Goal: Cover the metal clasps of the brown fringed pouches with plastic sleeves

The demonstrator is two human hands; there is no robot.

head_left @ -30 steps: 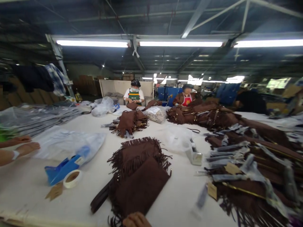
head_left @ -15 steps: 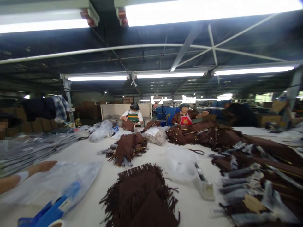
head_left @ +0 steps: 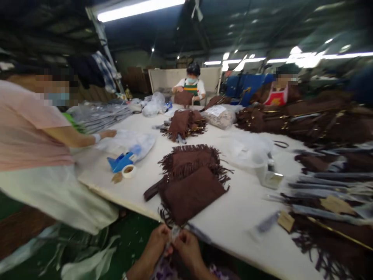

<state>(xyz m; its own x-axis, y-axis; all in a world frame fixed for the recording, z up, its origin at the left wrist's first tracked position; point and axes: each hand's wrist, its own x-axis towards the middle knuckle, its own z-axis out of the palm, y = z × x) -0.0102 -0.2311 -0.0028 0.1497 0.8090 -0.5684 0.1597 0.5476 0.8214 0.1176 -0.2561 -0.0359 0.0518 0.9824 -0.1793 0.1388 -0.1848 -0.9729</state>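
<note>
At the table's near edge, my left hand (head_left: 158, 242) and my right hand (head_left: 188, 245) are side by side with fingers pinched. Between them is a crumpled piece of clear plastic wrap (head_left: 175, 232), gripped from both sides. Just beyond my fingers lies a dark brown fringed bag (head_left: 192, 192), its near corner almost touching the plastic. Whether the plastic is wrapped around a strap of this bag I cannot tell. Under the bag's far side lies another brown fringed piece (head_left: 194, 157).
A blue tape dispenser (head_left: 120, 161) and a tape roll (head_left: 128, 171) lie left, near a co-worker's hand (head_left: 108, 133) on a plastic bag (head_left: 145, 146). A metal-ended dispenser (head_left: 269, 175) stands right. Brown bags with wrapped straps (head_left: 329, 186) pile along the right side.
The view has tilted down and turned left. Both my hands, the table's near edge and the co-worker's body at left have come into view.
</note>
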